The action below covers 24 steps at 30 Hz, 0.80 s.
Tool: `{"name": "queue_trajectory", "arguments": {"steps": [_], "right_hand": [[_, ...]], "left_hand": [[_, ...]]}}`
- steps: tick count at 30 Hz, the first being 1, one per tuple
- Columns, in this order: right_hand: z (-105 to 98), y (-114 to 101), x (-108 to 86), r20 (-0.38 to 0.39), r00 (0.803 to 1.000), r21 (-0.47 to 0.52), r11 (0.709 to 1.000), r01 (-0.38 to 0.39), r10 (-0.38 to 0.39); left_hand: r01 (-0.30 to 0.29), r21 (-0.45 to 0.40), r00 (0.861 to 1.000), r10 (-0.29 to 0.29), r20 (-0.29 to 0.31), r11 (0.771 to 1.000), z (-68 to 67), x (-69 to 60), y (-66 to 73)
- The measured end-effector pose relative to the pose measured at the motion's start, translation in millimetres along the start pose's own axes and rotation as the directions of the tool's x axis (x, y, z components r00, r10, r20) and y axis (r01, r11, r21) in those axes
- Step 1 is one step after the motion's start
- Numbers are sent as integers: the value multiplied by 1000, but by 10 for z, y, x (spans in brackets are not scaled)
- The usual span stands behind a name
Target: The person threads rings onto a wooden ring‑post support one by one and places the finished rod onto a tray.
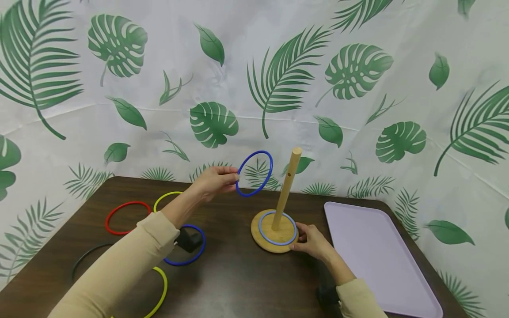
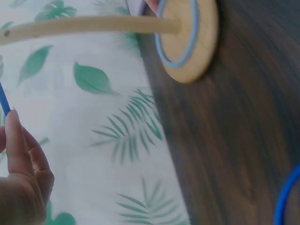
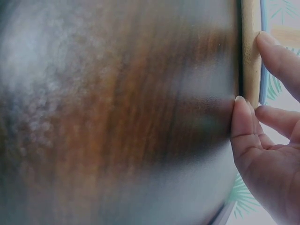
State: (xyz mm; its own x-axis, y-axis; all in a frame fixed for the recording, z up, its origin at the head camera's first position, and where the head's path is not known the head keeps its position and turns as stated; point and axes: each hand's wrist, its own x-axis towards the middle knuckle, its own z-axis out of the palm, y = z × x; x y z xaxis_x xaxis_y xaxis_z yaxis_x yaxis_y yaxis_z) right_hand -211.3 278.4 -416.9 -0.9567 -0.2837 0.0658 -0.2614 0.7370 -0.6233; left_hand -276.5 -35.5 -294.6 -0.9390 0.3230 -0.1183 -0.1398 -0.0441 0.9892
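My left hand (image 1: 214, 182) pinches a dark blue ring (image 1: 272, 167) at its left side, raised in the air and tilted. The ring is left of the upright wooden peg (image 1: 287, 187) and apart from it. The peg rises from a round wooden base (image 1: 256, 236) on the table. Around the peg's foot a light blue ring (image 1: 260, 225) lies flat on the base. My right hand (image 1: 316, 243) grips the base's right edge between thumb and fingers. In the right wrist view, fingertips (image 3: 266, 40) touch the rim of the base (image 3: 251, 56).
On the dark table's left lie a red ring (image 1: 133, 203), a yellow ring (image 1: 155, 204), another blue ring (image 1: 204, 243), a black ring (image 1: 85, 255) and a nearer yellow ring (image 1: 165, 287). A lilac tray (image 1: 370, 251) lies at right. Behind hangs a leaf-print cloth (image 1: 222, 84).
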Motion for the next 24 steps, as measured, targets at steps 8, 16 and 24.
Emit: {"name": "queue_trajectory", "arguments": {"steps": [8,16,24], "right_hand": [[20,132,-15,-35,992,67,990,126,-124],[-2,31,-6,10,999,42,999,32,-33],[1,36,9,19,999,-1,999,46,-46]], "left_hand": [[-31,-15,999,31,29,999,215,-7,170],[-41,-42,999,42,22,998,369,29,285],[-39,-42,999,39,3,998,511,69,335]]}}
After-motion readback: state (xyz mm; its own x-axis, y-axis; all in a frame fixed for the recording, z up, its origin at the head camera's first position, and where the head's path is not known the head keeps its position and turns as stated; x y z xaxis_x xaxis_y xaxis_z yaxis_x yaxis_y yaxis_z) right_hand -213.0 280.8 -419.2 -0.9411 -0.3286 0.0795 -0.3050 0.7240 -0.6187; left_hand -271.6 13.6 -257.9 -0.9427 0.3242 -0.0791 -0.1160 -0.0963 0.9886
